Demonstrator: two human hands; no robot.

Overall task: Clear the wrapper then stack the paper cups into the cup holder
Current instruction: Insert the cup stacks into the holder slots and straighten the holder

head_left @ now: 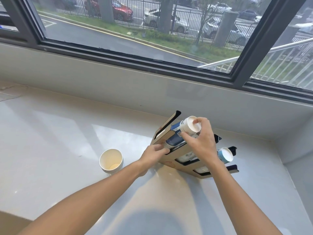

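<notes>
A cardboard cup holder (171,162) with black slot edges stands on the white counter at centre right. A stack of blue-and-white paper cups (188,127) lies bottom-up in its far slot, and my right hand (200,143) grips the stack's closed end from above. My left hand (155,154) holds the lower left edge of the holder, fingers touching the cup rims there. A second stack with a light blue cup (224,154) sits in the middle slot, partly behind my right wrist. A short stack of plain white cups (111,161) stands upright on the counter to the left. No wrapper shows.
The counter (59,141) runs along a grey wall under a large window. A side wall closes in at the right, close to the holder. A brown surface edge (10,221) shows at the bottom left corner.
</notes>
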